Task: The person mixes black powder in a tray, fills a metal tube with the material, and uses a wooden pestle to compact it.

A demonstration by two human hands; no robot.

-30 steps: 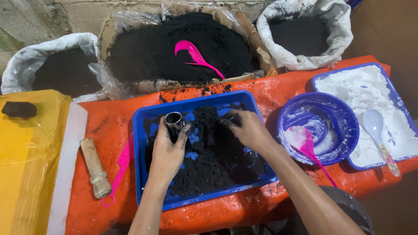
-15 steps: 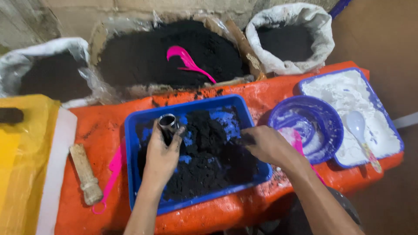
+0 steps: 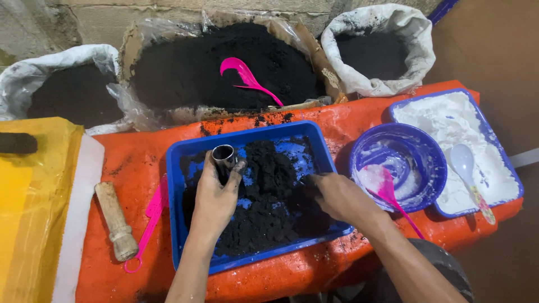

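An orange-covered table point(image 3: 140, 163) carries a blue tray point(image 3: 175, 224) of black powder. Beside it lie a wooden pestle point(image 3: 116, 220), a pink spoon point(image 3: 150, 224), a blue bowl point(image 3: 432, 168) and a tray of white powder point(image 3: 514, 191).

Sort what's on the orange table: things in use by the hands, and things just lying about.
In use: left hand, metal tube, right hand, black powder, blue tray.

Lying about: wooden pestle, pink comb, blue bowl, white spoon.
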